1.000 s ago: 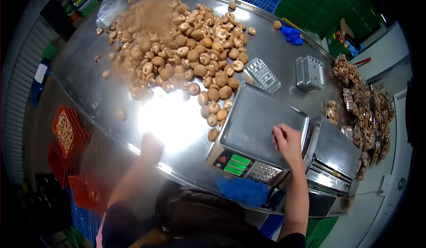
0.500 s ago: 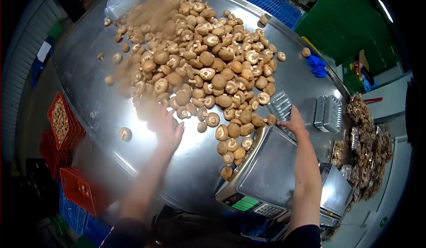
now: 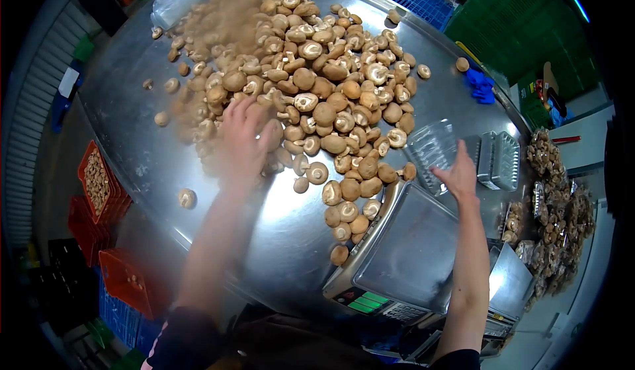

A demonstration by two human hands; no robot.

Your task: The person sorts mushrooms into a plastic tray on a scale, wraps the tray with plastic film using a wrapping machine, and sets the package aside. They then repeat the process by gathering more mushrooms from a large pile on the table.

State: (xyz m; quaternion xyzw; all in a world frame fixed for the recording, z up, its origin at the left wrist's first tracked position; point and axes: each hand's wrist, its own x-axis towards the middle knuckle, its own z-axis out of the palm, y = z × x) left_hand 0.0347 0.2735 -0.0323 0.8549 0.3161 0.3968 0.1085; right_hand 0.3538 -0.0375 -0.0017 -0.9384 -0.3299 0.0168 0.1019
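A big heap of brown shiitake mushrooms [image 3: 324, 112] lies on the metal table, caps and pale stems facing all ways. At the heap's near left side is my left hand [image 3: 246, 142], blurred, its thumb apart from the fingers; no mushroom shows in it. My right hand [image 3: 461, 175] is open beside a clear plastic tray [image 3: 428, 146], thumb and fingers spread at the tray's right edge. The tray looks bare and sits right of the heap, behind the weighing scale [image 3: 407, 254]. Several mushrooms crowd the scale's left edge.
More clear trays [image 3: 499, 160] stand farther right, near packed mushrooms [image 3: 562, 231]. Red crates [image 3: 126, 283] are on the left below the table [image 3: 142, 165]. A blue glove [image 3: 479, 85] lies near the far right edge, and a plastic bag [image 3: 177, 1] at the far left.
My left hand has moved forward onto the mushrooms. My right hand has shifted right and spread beside the tray, which lies turned a little differently. The camera view has shifted slightly.
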